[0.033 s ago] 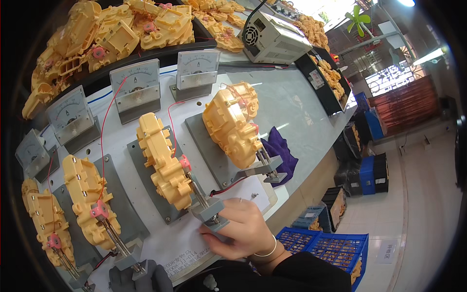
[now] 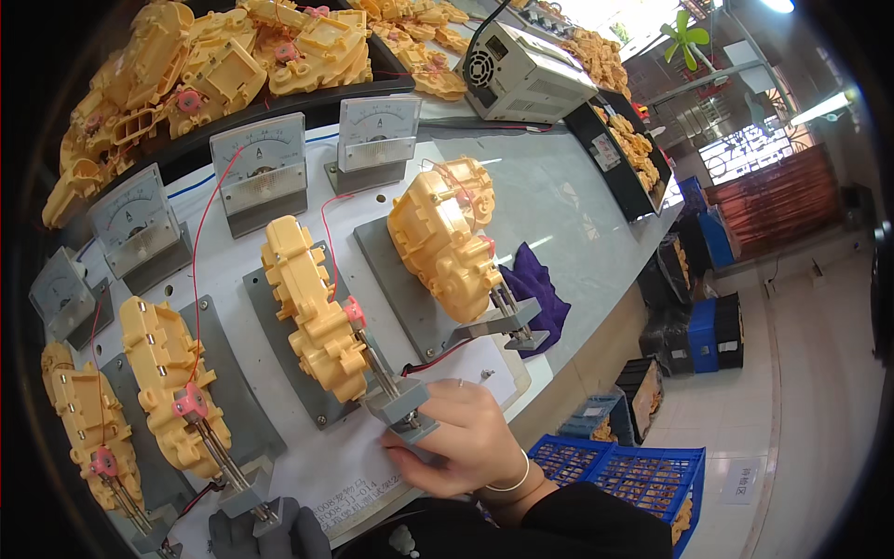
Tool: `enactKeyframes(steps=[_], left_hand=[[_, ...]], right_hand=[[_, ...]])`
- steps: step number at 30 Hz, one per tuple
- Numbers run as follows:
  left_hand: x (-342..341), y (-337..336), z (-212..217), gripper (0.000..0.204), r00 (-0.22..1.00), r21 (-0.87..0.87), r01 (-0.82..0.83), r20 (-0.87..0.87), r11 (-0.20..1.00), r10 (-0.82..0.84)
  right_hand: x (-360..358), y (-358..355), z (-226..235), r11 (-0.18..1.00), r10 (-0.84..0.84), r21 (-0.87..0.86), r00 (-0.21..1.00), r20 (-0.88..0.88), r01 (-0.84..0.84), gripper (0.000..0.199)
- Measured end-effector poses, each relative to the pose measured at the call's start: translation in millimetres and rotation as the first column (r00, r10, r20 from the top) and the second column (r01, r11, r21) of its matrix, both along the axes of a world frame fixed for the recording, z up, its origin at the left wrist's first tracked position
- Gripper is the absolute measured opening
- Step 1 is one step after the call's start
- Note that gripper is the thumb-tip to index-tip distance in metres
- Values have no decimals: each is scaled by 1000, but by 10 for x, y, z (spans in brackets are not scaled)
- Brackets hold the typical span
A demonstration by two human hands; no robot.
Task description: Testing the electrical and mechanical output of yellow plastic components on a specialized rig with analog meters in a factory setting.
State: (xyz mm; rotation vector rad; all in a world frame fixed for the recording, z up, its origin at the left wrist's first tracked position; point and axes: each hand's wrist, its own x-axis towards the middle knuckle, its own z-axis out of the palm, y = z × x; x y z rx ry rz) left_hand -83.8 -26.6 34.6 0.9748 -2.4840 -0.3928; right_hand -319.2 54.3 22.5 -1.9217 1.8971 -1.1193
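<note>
Four yellow plastic gear housings sit in a row on grey fixture plates, each with a metal-rod clamp at its near end. My right hand (image 2: 466, 438), bare, with a ring and a bracelet, is closed around the grey clamp block (image 2: 399, 399) of the third housing (image 2: 317, 312). In a grey glove, my left hand (image 2: 279, 533) has its fingers bent about the clamp block (image 2: 244, 496) of the second housing (image 2: 172, 391); its palm is cut off below. The leftmost housing (image 2: 88, 424) and the rightmost housing (image 2: 442, 233) stand untouched. Red wires lead to pink parts.
Behind the fixtures stand several analog meters (image 2: 261, 154). Beyond are a black tray (image 2: 396, 82) heaped with housings and a beige power supply box (image 2: 531, 70). A purple cloth (image 2: 535, 293) lies at the right. Blue crates (image 2: 643, 456) are below the table edge.
</note>
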Motion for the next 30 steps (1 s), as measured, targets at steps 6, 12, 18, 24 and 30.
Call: enactKeyframes(steps=[6,12,18,24,30], left_hand=[[-12,-24,-17,6,1000,-18,10,-9,1000,-10],[7,-48,-4,8,997,-15,73,-7,997,-73],[8,-47,-8,9,995,-9,100,-14,995,-100],[10,-34,-12,10,996,-47,84,-19,995,-85],[18,-45,-2,10,996,-14,85,-35,996,-85]], right_hand=[[5,-3,6,1000,-4,2,1000,3,4,21],[3,-5,5,1000,-3,0,1000,11,3,20],[-4,-14,6,1000,15,-25,1000,11,-15,19],[6,-1,-11,992,61,-104,994,-93,-71,15],[-121,175,-8,961,-106,-270,986,-126,68,17]])
